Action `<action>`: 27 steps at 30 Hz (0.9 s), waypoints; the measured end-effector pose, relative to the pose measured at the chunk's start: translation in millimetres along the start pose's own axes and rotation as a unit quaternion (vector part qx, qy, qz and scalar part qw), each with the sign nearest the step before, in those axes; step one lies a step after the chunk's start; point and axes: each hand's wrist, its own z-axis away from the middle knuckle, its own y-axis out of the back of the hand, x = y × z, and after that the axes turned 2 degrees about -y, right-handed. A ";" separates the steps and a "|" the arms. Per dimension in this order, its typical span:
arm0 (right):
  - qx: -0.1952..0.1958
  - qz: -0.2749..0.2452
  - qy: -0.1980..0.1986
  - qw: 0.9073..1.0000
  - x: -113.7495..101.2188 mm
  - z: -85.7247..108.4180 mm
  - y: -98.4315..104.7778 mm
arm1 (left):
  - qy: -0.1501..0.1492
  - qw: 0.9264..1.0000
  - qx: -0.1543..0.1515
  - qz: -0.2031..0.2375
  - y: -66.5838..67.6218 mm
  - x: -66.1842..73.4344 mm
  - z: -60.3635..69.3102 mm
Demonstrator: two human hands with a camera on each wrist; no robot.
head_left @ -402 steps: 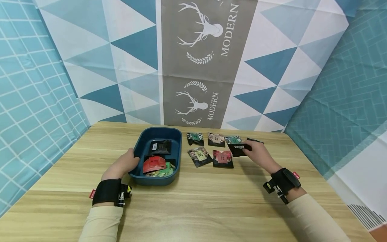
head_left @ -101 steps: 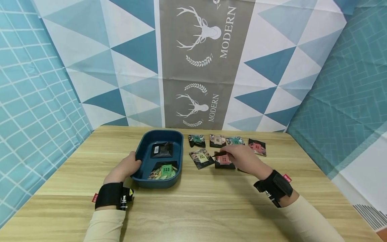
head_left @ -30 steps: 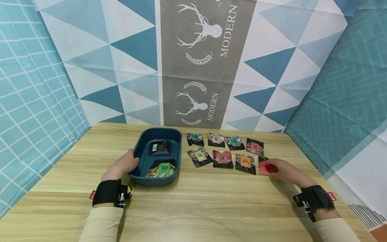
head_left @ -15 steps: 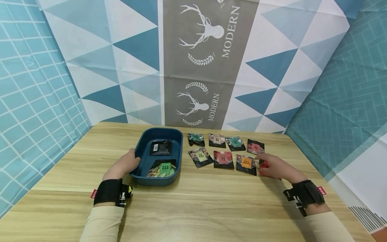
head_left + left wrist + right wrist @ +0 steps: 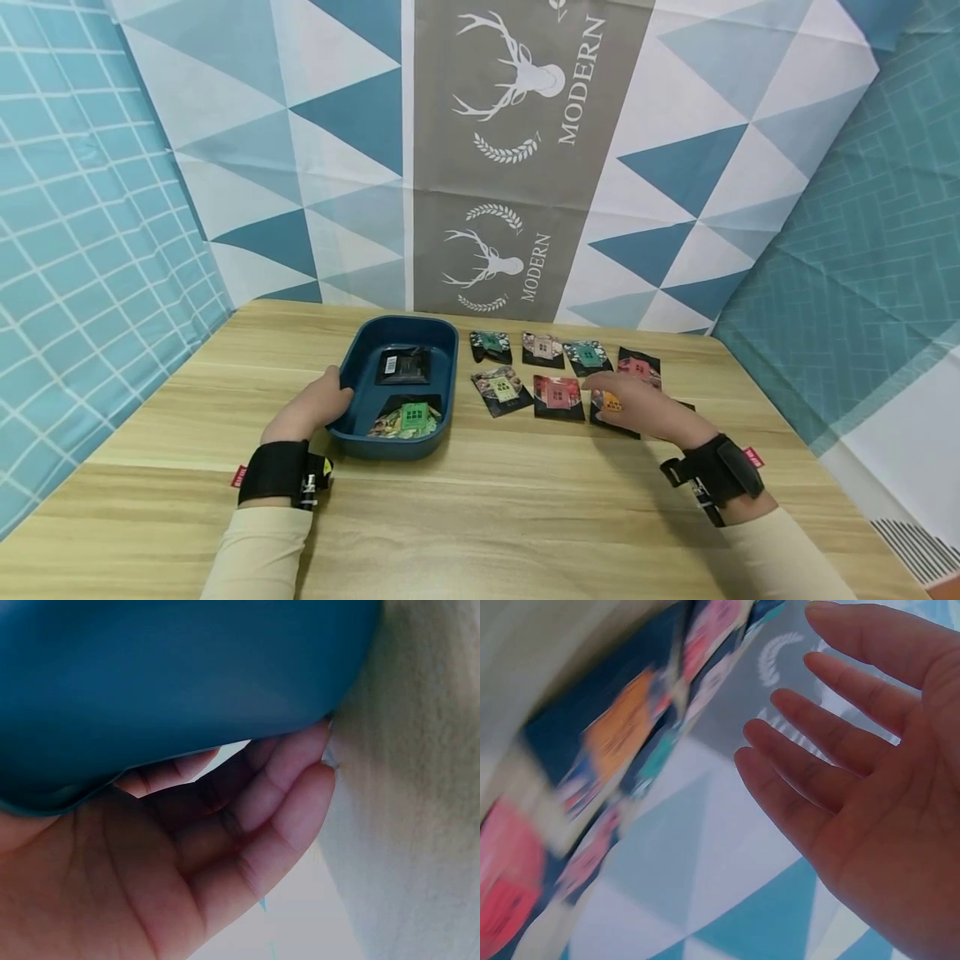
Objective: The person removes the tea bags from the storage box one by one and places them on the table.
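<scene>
My left hand [image 5: 311,407] holds the left side of a dark blue plastic box [image 5: 386,450]; in the left wrist view its fingers [image 5: 277,817] curl against the outer wall. Inside lie a black sachet [image 5: 405,367], back side up, and a green-labelled sachet [image 5: 408,418]. My right hand [image 5: 648,408] holds nothing and hovers over the orange-labelled sachet [image 5: 619,727], fingers apart and fairly straight in the right wrist view. It hides most of the front row's last, red sachet [image 5: 510,877] from the head view.
Sachets lie in two rows right of the box. Behind are green [image 5: 491,343], pinkish [image 5: 543,348], teal [image 5: 588,357] and red [image 5: 639,367] ones; in front, yellow [image 5: 502,390] and red [image 5: 558,396]. A patterned cloth wall [image 5: 345,233] borders the wooden table [image 5: 480,517] behind.
My right hand has let go of the red sachet at the right end of the front row and moved left and up. The left hand stays on the box.
</scene>
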 end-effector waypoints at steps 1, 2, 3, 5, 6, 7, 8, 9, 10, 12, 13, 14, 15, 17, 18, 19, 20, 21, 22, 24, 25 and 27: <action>-0.001 0.006 0.007 1.000 -4.9 -3.3 -0.3 | 0.002 1.000 0.000 0.000 -0.3 -0.1 -0.2; -0.002 0.012 0.015 1.000 -10.3 -6.9 -0.3 | 0.003 1.000 0.000 0.001 -0.6 0.0 -0.2; -0.004 0.013 0.022 1.000 -15.7 -10.7 -0.2 | 0.005 1.000 0.001 0.001 -1.1 0.0 -0.4; -0.004 0.015 0.043 0.999 -27.1 -18.8 -0.2 | 0.009 1.000 0.004 0.002 -1.7 -0.3 -0.8; -0.002 0.014 0.056 0.998 -32.9 -22.9 -0.2 | 0.010 1.000 0.005 0.002 -1.8 -0.2 -0.8; 0.001 0.013 0.067 0.998 -38.6 -26.9 -0.2 | 0.009 1.000 0.005 0.002 -1.8 -0.3 -0.9; 0.003 0.008 0.078 0.997 -44.3 -30.9 -0.1 | 0.008 1.000 0.005 0.001 -1.6 -0.2 -0.9; 0.006 0.004 0.089 0.996 -49.9 -35.0 -0.3 | 0.007 1.000 0.006 0.001 -1.6 -0.3 -0.9; 0.009 0.005 0.103 0.995 -55.7 -39.0 -0.3 | 0.005 1.000 0.005 0.001 -1.2 -0.1 -0.7; 0.010 0.001 0.121 0.993 -68.0 -46.6 0.2 | 0.003 1.000 0.006 0.001 -0.5 0.4 -0.2; 0.009 0.001 0.128 0.992 -73.9 -50.2 0.3 | 0.002 1.000 0.006 0.001 -0.3 0.5 0.0; 0.006 0.000 0.135 0.991 -80.1 -54.0 0.4 | 0.002 1.000 0.006 0.001 0.0 0.9 0.3; 0.004 0.002 0.140 0.990 -86.1 -57.8 0.1 | 0.002 1.000 0.006 0.001 0.1 1.1 0.5; 0.000 0.005 0.156 0.988 -99.4 -65.0 0.5 | 0.003 1.000 0.008 0.000 0.6 1.6 0.8; -0.003 0.006 0.161 0.987 -105.9 -68.8 0.0 | 0.003 1.000 0.007 -0.001 0.7 2.0 1.1; -0.005 0.007 0.168 0.986 -112.5 -72.7 -0.6 | 0.002 1.000 0.007 -0.001 0.8 2.4 1.3; -0.006 0.014 0.174 0.985 -119.3 -76.5 -1.4 | 0.001 1.000 0.007 -0.002 1.1 2.8 1.4; -0.008 0.020 0.182 0.983 -126.0 -80.0 -2.6 | 0.001 1.000 0.006 -0.002 1.2 3.0 1.5; -0.009 0.026 0.190 0.981 -132.5 -83.7 -4.2 | 0.000 1.000 0.004 -0.002 1.4 3.4 1.8; -0.011 0.038 0.199 0.979 -144.5 -90.7 -9.0 | 0.000 1.000 0.000 -0.001 1.6 4.0 2.3; -0.009 0.046 0.205 0.978 -150.1 -94.2 -11.6 | 0.001 1.000 -0.002 0.000 1.6 3.5 2.1; -0.005 0.055 0.215 0.975 -160.6 -101.0 -16.6 | 0.003 1.000 -0.006 0.002 1.3 2.1 1.5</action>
